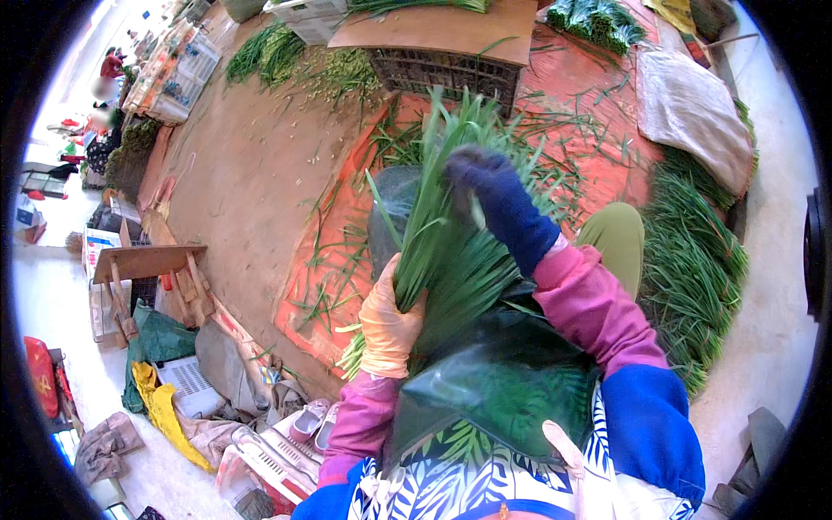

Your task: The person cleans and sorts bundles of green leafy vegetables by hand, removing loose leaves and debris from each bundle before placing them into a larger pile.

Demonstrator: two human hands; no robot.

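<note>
A bunch of long green leafy stalks (422, 214), which look like garlic chives, stands tilted in my left hand (390, 318). That hand wears an orange glove, and its fingers are closed round the bunch's lower part. My right hand (491, 188), in a dark blue knitted glove, is beside the upper leaves; it is blurred, and whether it grips any leaves does not show. More green leaves lie across my lap, over a dark green plastic apron (500, 383). Pale stalk ends (352, 354) stick out left of my left wrist.
Loose leaves litter an orange-red sheet (312, 273). A board (435, 23) rests on a dark crate (448, 75) ahead. Tied green bundles (695, 260) are heaped at right beside a white sack (689, 110). A wooden stool (153, 260) and shoes (309, 419) are at left.
</note>
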